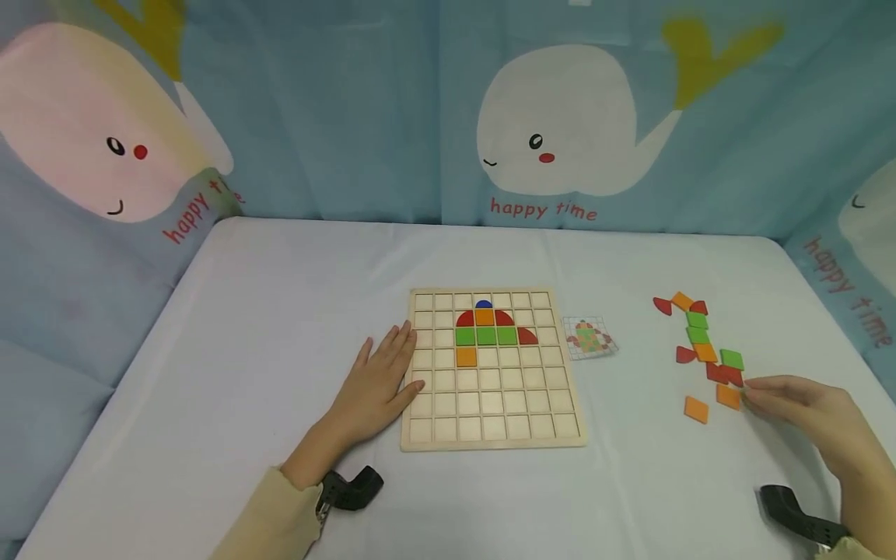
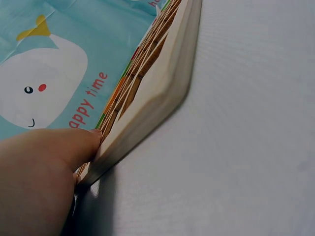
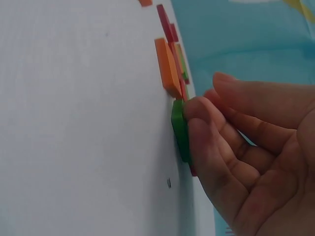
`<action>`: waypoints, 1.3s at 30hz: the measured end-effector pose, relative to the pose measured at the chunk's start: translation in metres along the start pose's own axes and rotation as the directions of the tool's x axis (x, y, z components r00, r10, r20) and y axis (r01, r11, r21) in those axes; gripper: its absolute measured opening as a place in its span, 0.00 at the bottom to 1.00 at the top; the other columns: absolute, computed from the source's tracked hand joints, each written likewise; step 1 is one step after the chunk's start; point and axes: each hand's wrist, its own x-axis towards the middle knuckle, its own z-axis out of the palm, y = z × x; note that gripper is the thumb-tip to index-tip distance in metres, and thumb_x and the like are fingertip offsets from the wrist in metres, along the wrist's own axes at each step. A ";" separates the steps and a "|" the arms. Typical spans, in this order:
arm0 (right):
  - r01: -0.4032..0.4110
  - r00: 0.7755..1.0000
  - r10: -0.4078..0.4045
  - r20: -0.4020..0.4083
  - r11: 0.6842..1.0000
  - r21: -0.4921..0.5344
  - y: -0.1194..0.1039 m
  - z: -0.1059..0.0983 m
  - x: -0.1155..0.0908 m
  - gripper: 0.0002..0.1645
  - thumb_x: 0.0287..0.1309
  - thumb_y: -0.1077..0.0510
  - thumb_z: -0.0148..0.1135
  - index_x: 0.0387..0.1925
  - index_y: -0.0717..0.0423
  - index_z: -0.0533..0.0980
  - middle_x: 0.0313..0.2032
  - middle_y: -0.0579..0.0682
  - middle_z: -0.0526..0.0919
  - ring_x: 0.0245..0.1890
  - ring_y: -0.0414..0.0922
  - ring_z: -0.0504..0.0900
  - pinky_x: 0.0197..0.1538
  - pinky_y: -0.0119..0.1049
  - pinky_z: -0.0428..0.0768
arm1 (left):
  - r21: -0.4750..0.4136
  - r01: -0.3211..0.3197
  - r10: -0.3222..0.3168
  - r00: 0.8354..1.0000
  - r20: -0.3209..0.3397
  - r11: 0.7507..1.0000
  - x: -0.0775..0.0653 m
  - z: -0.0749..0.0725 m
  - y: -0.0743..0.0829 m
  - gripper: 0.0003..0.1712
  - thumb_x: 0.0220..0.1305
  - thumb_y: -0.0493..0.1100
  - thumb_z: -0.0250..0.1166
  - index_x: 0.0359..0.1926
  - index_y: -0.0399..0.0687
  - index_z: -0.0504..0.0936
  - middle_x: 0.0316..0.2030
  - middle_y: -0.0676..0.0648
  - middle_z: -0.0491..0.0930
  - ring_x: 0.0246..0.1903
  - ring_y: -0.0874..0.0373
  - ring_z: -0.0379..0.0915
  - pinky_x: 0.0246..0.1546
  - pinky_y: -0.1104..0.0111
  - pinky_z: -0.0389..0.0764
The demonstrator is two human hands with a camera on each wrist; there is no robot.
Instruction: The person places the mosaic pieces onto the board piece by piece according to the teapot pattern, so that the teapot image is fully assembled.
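My left hand (image 1: 383,381) lies with fingers spread along the left edge of the wooden grid board (image 1: 493,449); its thumb (image 2: 83,146) rests on the frame. Set in the grid are a blue half-round tile (image 1: 484,305), red quarter-rounds (image 1: 528,336), green squares (image 1: 486,336) and orange squares (image 1: 466,357). My right hand (image 1: 815,420) is at the loose tiles on the right, thumb and fingers curled together. In the right wrist view its fingertips are right at a green tile (image 3: 179,132), partly covering it; I cannot tell whether they pinch it. An orange tile (image 3: 167,68) lies beside it.
A small picture card (image 1: 589,337) lies right of the board. Several loose tiles trail toward the back right, including a red one (image 1: 662,306) and a green one (image 1: 696,320). A separate orange square (image 1: 696,409) lies nearer the front. A whale-print curtain (image 1: 350,117) borders the white table (image 1: 280,311).
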 end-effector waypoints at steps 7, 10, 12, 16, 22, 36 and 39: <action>-0.036 0.999 0.036 -0.003 0.999 -0.012 0.026 -0.003 -0.004 0.44 0.57 0.35 0.58 0.55 0.72 0.71 0.56 0.70 0.70 0.57 0.69 0.55 0.52 0.73 0.55 | -0.003 -0.013 0.013 1.000 0.001 1.000 0.000 0.008 0.005 0.41 0.70 0.54 0.51 0.72 0.35 0.48 0.72 0.41 0.45 0.71 0.47 0.38 0.67 0.47 0.37; -0.023 1.000 0.023 0.001 1.000 0.000 0.024 -0.005 -0.008 0.43 0.57 0.37 0.60 0.55 0.73 0.71 0.59 0.74 0.65 0.58 0.70 0.52 0.53 0.73 0.51 | -0.007 -0.014 0.014 1.000 0.005 1.000 0.001 0.009 0.006 0.41 0.69 0.54 0.51 0.72 0.34 0.49 0.72 0.41 0.45 0.71 0.46 0.38 0.67 0.47 0.38; -0.017 1.000 0.017 -0.001 1.000 0.019 0.019 -0.004 -0.012 0.41 0.57 0.38 0.62 0.54 0.72 0.71 0.53 0.63 0.76 0.59 0.70 0.52 0.54 0.73 0.50 | -0.010 -0.014 0.014 1.000 0.009 1.000 0.001 0.008 0.006 0.41 0.70 0.54 0.51 0.72 0.34 0.49 0.72 0.41 0.45 0.71 0.46 0.38 0.67 0.47 0.38; -0.004 1.000 0.003 0.014 0.998 0.057 0.003 -0.003 -0.014 0.40 0.55 0.40 0.64 0.54 0.71 0.72 0.43 0.43 0.81 0.60 0.69 0.54 0.54 0.72 0.51 | -0.007 -0.010 0.011 1.000 0.006 1.000 0.002 0.006 0.003 0.41 0.70 0.54 0.51 0.72 0.34 0.48 0.72 0.40 0.44 0.71 0.46 0.38 0.67 0.47 0.37; 0.049 0.997 -0.051 0.064 0.998 0.025 -0.025 -0.001 -0.010 0.39 0.55 0.40 0.64 0.54 0.69 0.72 0.53 0.69 0.75 0.59 0.67 0.59 0.51 0.68 0.59 | 0.009 0.006 -0.006 1.000 -0.006 1.000 0.002 0.001 -0.005 0.42 0.69 0.54 0.51 0.72 0.34 0.47 0.72 0.39 0.44 0.71 0.46 0.37 0.67 0.47 0.35; -0.042 0.995 0.044 -0.086 0.999 0.020 -0.016 -0.011 -0.016 0.34 0.55 0.42 0.66 0.51 0.66 0.74 0.32 0.41 0.84 0.43 0.43 0.68 0.46 0.57 0.65 | -0.006 0.008 -0.008 1.000 0.002 1.000 0.002 0.004 -0.004 0.42 0.69 0.54 0.52 0.72 0.34 0.47 0.72 0.39 0.43 0.71 0.45 0.37 0.66 0.45 0.35; -0.078 0.994 0.079 -0.076 0.997 0.026 -0.013 -0.012 -0.016 0.37 0.54 0.41 0.66 0.52 0.68 0.72 0.35 0.50 0.85 0.47 0.54 0.66 0.47 0.59 0.65 | -0.009 0.000 0.000 1.000 0.001 1.000 0.002 0.005 -0.006 0.42 0.69 0.54 0.52 0.72 0.34 0.47 0.72 0.39 0.43 0.71 0.45 0.37 0.66 0.45 0.36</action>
